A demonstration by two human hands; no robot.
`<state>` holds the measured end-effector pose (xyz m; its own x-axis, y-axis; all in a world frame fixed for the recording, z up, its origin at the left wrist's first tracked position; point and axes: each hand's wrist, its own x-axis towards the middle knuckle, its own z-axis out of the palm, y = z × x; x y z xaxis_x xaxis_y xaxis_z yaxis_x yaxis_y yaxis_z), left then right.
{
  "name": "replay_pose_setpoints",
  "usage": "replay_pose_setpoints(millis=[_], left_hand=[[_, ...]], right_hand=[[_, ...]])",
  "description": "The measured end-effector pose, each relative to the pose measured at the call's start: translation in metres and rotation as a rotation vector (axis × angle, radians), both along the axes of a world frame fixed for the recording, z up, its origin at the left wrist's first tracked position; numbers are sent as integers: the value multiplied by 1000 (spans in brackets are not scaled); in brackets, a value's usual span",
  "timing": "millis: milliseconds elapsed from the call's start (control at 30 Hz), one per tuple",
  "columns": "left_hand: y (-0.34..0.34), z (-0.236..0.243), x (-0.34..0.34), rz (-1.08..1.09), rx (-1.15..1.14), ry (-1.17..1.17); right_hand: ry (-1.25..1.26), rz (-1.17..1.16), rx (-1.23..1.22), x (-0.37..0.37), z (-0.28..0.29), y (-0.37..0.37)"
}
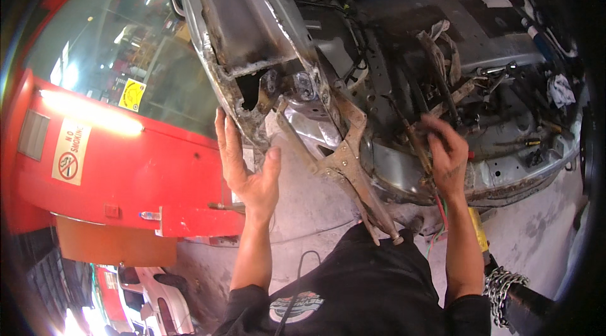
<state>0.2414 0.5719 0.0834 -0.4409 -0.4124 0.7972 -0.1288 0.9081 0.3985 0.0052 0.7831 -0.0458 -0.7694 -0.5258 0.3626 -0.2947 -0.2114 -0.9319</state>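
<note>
Metalwork seen from above. The left hand (249, 178) is spread, thumb apart and grasping nothing, its fingers at the ragged lower end of a metal sill (249, 23); contact is uncertain. The right hand (449, 159) is half curled beside a slender torch-like tool (418, 150); overlapping fingers leave any hold impossible to tell. A locking clamp (344, 162) stands between the hands at the sill's end, its bite hard to make out. A dark opening (250, 91) conceals the sill's interior. The car body (398, 162), cut off above, contains jumbled tools, including a wrench (505, 71). A small bottle's (149, 215) contents are indistinct.
</note>
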Motion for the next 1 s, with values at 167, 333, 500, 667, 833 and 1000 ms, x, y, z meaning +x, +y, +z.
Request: replay_pose_setpoints(millis=[167,333,500,667,833,1000], left_hand=[[-4,-6,1,48,-1,-32],[5,-11,-8,102,-1,41],[11,-13,-18,49,65,96],[15,-11,-23,56,95,125],[16,-11,-20,65,80,133],[13,-13,-22,48,75,130]], right_hand=[[-68,-190,351,13,-95,47],[175,-337,499,-11,-150,79],[134,-407,591,-27,-152,106],[297,-331,498,-26,-163,82],[452,-163,653,-17,-139,31],[373,-108,920,-48,-183,-4]])
